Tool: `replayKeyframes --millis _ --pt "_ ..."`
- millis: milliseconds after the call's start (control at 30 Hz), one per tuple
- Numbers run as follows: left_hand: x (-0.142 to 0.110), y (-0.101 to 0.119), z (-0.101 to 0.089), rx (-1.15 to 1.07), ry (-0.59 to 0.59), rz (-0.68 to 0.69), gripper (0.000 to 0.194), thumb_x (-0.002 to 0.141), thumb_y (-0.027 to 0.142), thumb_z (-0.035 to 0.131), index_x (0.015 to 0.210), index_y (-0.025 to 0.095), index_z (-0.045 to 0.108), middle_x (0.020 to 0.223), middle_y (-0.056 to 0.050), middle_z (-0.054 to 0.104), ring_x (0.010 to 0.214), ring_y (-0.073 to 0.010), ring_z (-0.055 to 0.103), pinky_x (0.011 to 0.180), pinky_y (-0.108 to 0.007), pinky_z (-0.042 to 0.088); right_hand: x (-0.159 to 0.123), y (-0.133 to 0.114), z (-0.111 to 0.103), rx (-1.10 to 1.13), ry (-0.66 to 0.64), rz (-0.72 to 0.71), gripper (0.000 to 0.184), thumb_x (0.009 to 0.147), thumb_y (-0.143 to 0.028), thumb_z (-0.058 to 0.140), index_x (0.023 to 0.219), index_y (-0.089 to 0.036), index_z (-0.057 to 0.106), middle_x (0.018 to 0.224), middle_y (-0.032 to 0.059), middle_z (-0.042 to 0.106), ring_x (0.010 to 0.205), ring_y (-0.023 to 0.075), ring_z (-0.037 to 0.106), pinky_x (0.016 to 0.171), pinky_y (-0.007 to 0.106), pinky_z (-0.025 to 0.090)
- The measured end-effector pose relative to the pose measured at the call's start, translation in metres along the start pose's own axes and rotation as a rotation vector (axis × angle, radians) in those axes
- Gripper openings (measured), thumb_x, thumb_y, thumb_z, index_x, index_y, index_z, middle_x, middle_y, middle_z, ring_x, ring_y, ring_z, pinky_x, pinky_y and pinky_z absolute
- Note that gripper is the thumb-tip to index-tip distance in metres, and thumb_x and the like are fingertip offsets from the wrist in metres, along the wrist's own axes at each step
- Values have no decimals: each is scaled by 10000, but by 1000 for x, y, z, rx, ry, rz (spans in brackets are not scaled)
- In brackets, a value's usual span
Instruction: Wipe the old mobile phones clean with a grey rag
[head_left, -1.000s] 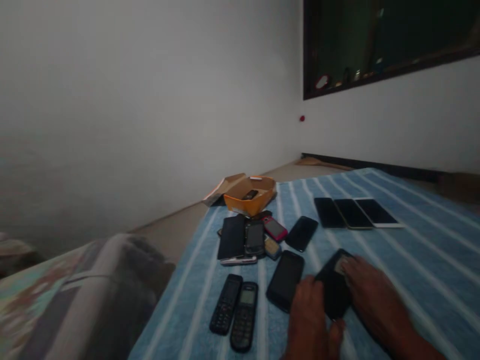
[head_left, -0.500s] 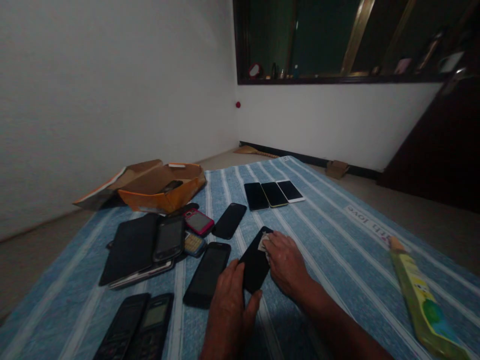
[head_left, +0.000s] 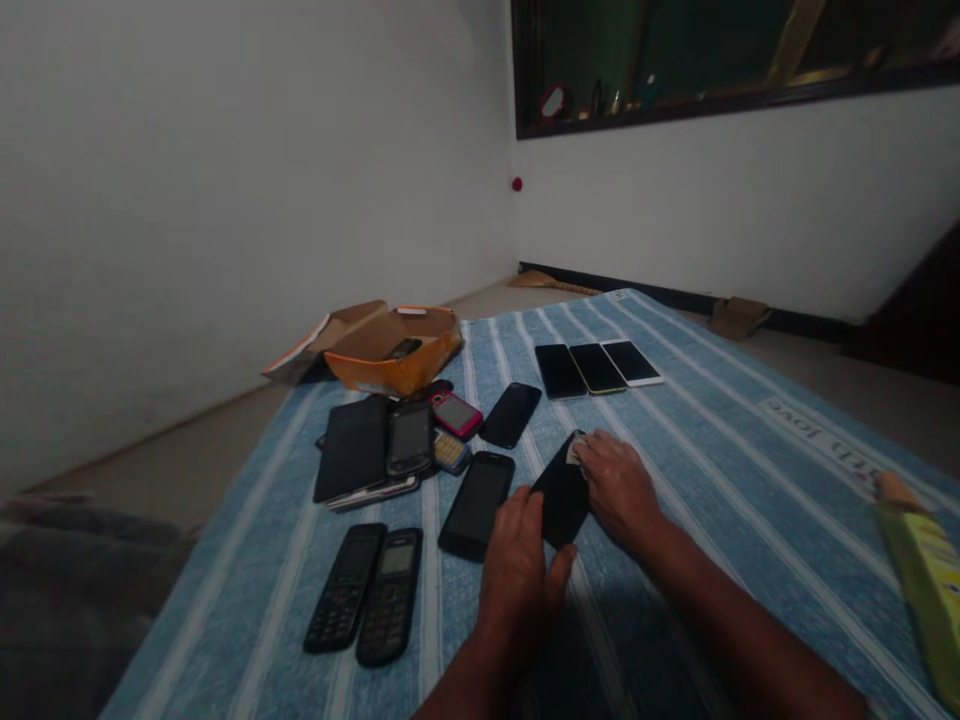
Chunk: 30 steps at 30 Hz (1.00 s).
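Two hands meet on a black smartphone lying on a striped blue towel in the head view, the left hand half open with its fingers against the phone's lower edge, the right hand curled, pressing a small pale cloth onto its upper corner.
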<state>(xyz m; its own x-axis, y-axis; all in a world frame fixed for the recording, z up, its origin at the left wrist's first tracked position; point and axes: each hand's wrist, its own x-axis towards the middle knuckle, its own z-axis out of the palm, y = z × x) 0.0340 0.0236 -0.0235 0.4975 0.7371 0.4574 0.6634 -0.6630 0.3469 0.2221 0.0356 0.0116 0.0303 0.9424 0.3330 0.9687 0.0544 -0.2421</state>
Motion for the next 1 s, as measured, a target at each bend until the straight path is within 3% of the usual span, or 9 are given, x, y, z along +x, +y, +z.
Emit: replayKeyframes --millis 133,333,533,800,1000 --pt "-2 5 -3 -23 -14 -23 608 816 267 642 1360 92 435 1364 -233 533 1255 -365 531 1006 -550 493 2 -6 5 31 14 -51 417 880 -44 396 1198 -129 651 1302 147 625 1293 318 482 1068 484 368" --pt "-1 13 -7 -60 -35 -53 599 795 248 650 1331 67 453 1355 -248 530 1260 -372 519 1016 -552 480 -28 -12 13 116 -10 -173 499 851 -14 369 1270 -138 611 1377 136 575 1351 296 432 1105 528 324" --pt "1 14 -3 -91 63 -43 588 779 202 618 1327 82 441 1311 -236 561 1231 -362 536 1000 -568 481 -27 -20 2 168 -112 -277 505 867 -32 380 1305 -167 591 1385 110 573 1397 294 358 1125 554 265" --pt "1 10 -1 -81 78 -35 606 777 209 613 1337 65 430 1286 -247 568 1224 -374 536 987 -580 485 13 7 -7 77 -151 -85 479 890 -52 374 1300 -167 594 1408 89 554 1412 334 302 1107 537 257" --pt "2 11 -3 -89 63 -38 609 789 217 607 1352 88 413 1314 -234 555 1253 -373 518 998 -578 480 10 15 -6 27 -112 -7 457 914 -79 365 1309 -159 581 1386 102 569 1389 320 349 1077 475 319"
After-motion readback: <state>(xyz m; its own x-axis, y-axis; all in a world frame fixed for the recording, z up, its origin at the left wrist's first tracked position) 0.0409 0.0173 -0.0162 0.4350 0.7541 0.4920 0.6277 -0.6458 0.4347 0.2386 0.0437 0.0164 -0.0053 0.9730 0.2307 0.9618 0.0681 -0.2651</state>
